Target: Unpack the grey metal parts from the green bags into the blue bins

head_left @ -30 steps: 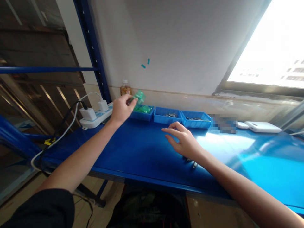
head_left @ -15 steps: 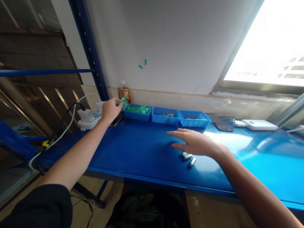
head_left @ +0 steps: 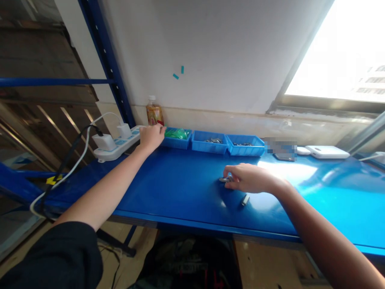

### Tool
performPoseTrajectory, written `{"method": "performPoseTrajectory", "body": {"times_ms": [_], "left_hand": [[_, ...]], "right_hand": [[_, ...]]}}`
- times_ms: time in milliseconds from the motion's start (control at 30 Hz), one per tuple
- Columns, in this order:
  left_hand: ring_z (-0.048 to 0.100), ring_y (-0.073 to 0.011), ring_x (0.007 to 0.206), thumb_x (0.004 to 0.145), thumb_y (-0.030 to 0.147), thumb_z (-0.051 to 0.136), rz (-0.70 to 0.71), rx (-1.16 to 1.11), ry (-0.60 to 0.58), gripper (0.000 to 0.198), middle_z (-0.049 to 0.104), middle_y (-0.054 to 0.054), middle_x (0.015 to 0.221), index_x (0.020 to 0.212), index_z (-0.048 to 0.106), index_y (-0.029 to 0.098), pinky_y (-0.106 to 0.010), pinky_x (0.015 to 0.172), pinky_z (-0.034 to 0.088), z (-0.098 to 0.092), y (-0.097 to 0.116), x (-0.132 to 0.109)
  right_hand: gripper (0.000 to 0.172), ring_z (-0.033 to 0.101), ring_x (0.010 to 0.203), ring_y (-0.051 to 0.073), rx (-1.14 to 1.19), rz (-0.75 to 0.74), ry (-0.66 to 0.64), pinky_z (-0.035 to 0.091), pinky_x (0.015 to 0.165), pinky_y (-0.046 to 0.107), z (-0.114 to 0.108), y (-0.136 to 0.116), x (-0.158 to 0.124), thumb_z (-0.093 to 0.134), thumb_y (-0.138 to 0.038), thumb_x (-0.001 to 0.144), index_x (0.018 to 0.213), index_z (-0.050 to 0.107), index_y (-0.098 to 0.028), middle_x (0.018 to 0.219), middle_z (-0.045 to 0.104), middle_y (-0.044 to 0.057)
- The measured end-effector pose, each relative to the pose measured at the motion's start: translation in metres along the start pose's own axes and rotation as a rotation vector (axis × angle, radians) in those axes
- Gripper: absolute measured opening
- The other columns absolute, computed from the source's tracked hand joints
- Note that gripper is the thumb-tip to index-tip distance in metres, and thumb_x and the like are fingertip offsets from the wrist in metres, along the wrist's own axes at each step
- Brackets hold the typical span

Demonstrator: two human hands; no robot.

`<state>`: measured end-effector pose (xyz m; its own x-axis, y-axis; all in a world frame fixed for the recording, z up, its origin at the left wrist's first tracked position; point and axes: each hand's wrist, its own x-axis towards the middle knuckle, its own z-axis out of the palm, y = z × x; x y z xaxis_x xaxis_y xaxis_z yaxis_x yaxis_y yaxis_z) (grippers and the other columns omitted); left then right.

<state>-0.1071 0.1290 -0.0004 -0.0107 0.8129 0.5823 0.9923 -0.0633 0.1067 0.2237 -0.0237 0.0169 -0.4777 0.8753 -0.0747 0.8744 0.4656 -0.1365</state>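
My left hand (head_left: 152,136) is closed at the left end of a small blue bin (head_left: 177,142) that holds green plastic bags (head_left: 179,133). Its fingertips are pressed together at the bin's edge, and what is between them is hidden. Low over the blue tabletop (head_left: 180,184), my right hand (head_left: 248,178) pinches short silver metal rods (head_left: 226,179) between thumb and fingers; their number is not clear. Another short metal rod (head_left: 245,200) lies on the table just below that hand.
Two more blue bins (head_left: 209,147) (head_left: 245,150) hold small metal parts. A drink bottle (head_left: 154,112) and a power strip (head_left: 111,152) with cords stand at the left. Farther right lie a blurred-out dark object (head_left: 281,149) and a white flat box (head_left: 327,152).
My left hand has moved right to the bin; the green bag seen in its fingers no longer shows. My right hand, spread before, has closed on metal rods from the table.
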Motion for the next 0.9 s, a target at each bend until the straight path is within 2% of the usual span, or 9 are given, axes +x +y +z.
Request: {"method": "performPoseTrajectory", "body": {"times_ms": [133,267,400,533,700,800,900], "left_hand": [[0.049,-0.0393,0.109,0.092,0.046,0.031,0.044,0.051,-0.026,0.05,0.067,-0.02,0.086,0.094,0.069,0.013,-0.055,0.089,0.03,0.0,0.006,-0.008],[0.047,-0.0386,0.11,0.092,0.048,0.03,0.068,0.037,-0.075,0.053,0.065,-0.022,0.09,0.093,0.068,0.011,-0.057,0.091,0.025,-0.001,0.004,-0.007],[0.046,-0.0374,0.112,0.092,0.051,0.026,0.076,0.087,-0.088,0.058,0.065,-0.023,0.096,0.103,0.064,0.008,-0.056,0.095,0.023,-0.001,0.006,-0.008],[0.045,-0.0374,0.113,0.092,0.054,0.019,0.05,0.105,-0.155,0.064,0.067,-0.021,0.097,0.115,0.06,0.011,-0.057,0.095,0.023,-0.003,0.008,-0.01],[0.042,-0.042,0.117,0.089,0.063,0.014,0.021,0.145,-0.254,0.077,0.067,-0.025,0.099,0.097,0.07,0.01,-0.061,0.096,0.019,-0.007,0.011,-0.001],[0.042,-0.0445,0.117,0.087,0.065,0.016,0.006,0.155,-0.323,0.079,0.066,-0.026,0.103,0.093,0.072,0.01,-0.062,0.093,0.022,-0.008,0.013,0.006],[0.043,-0.0446,0.116,0.089,0.061,0.017,-0.012,0.159,-0.311,0.075,0.067,-0.026,0.102,0.09,0.073,0.01,-0.061,0.092,0.025,-0.007,0.014,0.004]], "right_hand": [[0.025,0.06,0.067,0.019,0.002,-0.019,0.032,0.036,0.052,0.026,0.005,-0.001,0.006,0.057,-0.04,0.084,0.104,0.063,-0.027,0.078,0.067,0.003],[0.025,0.061,0.082,0.02,-0.027,-0.079,0.062,0.042,0.064,0.028,0.007,-0.003,0.009,0.055,-0.037,0.086,0.106,0.061,-0.022,0.095,0.064,0.007],[0.022,0.058,0.088,0.021,-0.015,-0.143,0.101,0.044,0.072,0.029,0.01,-0.008,0.013,0.052,-0.033,0.089,0.104,0.061,-0.02,0.097,0.06,0.008],[0.019,0.056,0.089,0.021,0.025,-0.2,0.132,0.044,0.075,0.031,0.013,-0.013,0.019,0.05,-0.03,0.09,0.099,0.061,-0.019,0.096,0.059,0.008],[0.012,0.056,0.087,0.021,0.067,-0.222,0.187,0.045,0.075,0.031,0.019,-0.016,0.026,0.054,-0.026,0.087,0.091,0.061,-0.017,0.091,0.06,0.007],[0.011,0.056,0.086,0.021,0.099,-0.243,0.213,0.045,0.076,0.032,0.023,-0.016,0.029,0.055,-0.025,0.087,0.09,0.061,-0.017,0.09,0.06,0.007],[0.015,0.055,0.088,0.021,0.121,-0.279,0.214,0.046,0.078,0.033,0.026,-0.013,0.03,0.053,-0.026,0.089,0.096,0.063,-0.019,0.093,0.058,0.007]]}}
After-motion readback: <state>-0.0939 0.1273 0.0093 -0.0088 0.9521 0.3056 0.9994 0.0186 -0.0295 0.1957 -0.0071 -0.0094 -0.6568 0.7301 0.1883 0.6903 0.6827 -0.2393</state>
